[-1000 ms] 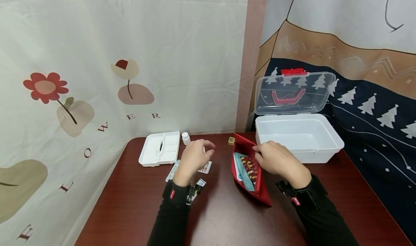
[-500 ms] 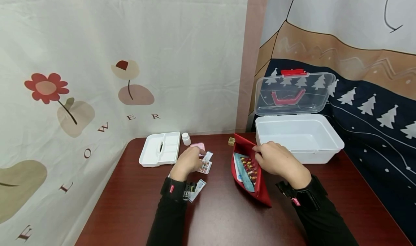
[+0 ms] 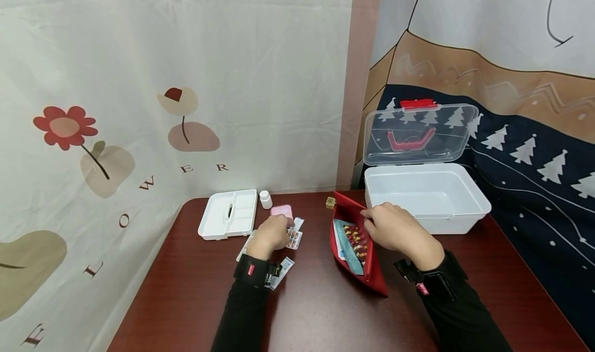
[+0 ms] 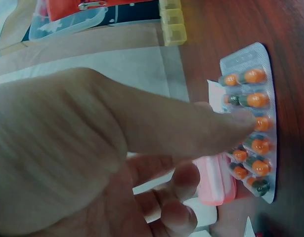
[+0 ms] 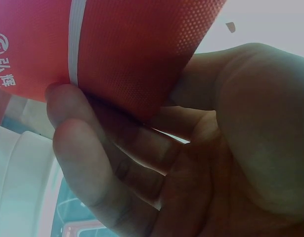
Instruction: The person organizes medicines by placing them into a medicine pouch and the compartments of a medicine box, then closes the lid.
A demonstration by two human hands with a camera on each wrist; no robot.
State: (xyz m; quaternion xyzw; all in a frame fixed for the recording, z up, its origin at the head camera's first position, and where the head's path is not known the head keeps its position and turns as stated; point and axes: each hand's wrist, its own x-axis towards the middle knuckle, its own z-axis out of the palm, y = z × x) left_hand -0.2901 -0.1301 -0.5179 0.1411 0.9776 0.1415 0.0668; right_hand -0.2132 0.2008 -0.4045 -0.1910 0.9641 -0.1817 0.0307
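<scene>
In the head view my left hand [image 3: 269, 234] reaches down to a blister pack of capsules [image 3: 295, 240] on the table. The left wrist view shows the orange-and-green capsules [image 4: 260, 145], with the thumb lying over the pack's edge; the index finger is mostly hidden. My right hand [image 3: 395, 228] grips the upper right edge of a red zip pouch [image 3: 343, 205] between thumb and fingers, and its mouth is spread. Inside lie a teal packet [image 3: 349, 246] and another blister pack [image 3: 358, 244] with red-and-yellow capsules. Red fabric [image 5: 127, 59] fills the right wrist view.
A pink case [image 3: 281, 211], a white bottle [image 3: 265, 200] and a white compartment tray [image 3: 243, 213] stand behind my left hand. A small packet [image 3: 282, 273] lies by the left wrist. A yellow pill box [image 3: 330, 202] adjoins the pouch. A white storage box [image 3: 427, 225] with raised lid stands right.
My left hand has come down from above the table to the blister pack, shifting slightly in the last half second. The right hand and pouch stay in place.
</scene>
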